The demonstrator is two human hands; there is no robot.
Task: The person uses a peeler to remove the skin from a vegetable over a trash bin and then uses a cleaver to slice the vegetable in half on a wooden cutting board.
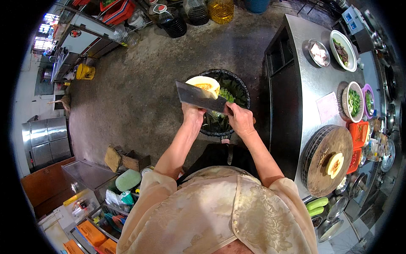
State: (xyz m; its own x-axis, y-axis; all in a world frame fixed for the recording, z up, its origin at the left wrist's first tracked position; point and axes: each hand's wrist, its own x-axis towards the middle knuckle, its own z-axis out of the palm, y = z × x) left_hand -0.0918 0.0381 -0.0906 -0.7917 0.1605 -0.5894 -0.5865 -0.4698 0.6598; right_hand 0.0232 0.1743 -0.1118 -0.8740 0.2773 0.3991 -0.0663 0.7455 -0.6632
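My right hand (241, 119) is closed around the handle of a broad, dark cleaver (199, 97). Behind its blade is a cut piece of pumpkin or squash (206, 82), pale at the rim with orange pulp in its hollow. My left hand (193, 113) holds this piece from the near side; the blade hides most of its fingers and where the edge meets the pulp. Below both hands stands a round bin (242, 85) lined with a black bag, with leafy green scraps (225, 94) inside. Another cut pumpkin piece (335, 165) lies on the round wooden chopping block (312, 158) to my right.
A steel counter (304, 85) runs along my right, bearing a dish of pale pieces (319, 53), a basket of green vegetables (352, 101) and red trays (358, 133). Large jugs of dark liquid (173, 23) stand on the floor ahead. Crates and drawers (104, 219) are at lower left.
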